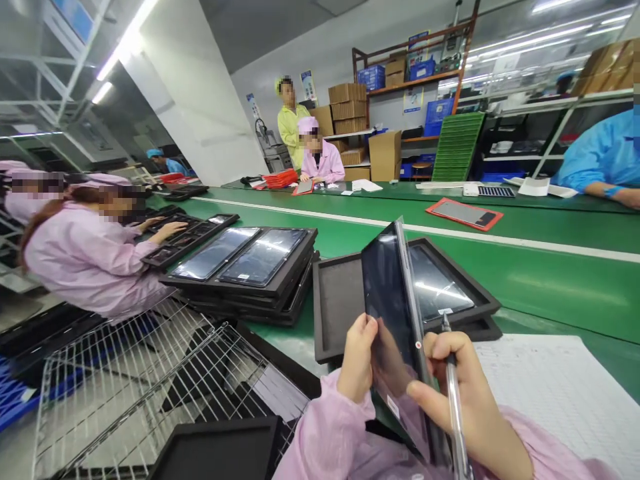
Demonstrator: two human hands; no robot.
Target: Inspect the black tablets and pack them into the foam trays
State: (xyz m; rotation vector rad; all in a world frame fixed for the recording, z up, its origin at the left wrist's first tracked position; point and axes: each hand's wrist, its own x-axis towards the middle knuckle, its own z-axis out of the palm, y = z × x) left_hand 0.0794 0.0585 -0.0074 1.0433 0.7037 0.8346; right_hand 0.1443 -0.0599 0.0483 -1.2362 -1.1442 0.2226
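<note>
I hold a dark tablet upright on its edge, its glossy screen turned to the left. My left hand is closed round the tablet's lower left edge. My right hand presses against the tablet's right side and grips a silver pen between its fingers. Just behind the tablet lies an open black foam tray with another tablet in its right slot.
A stack of black trays with two tablets stands to the left. A wire rack sits at lower left, a white sheet at right. People in pink coats work along the green conveyor; a red-framed tablet lies on it.
</note>
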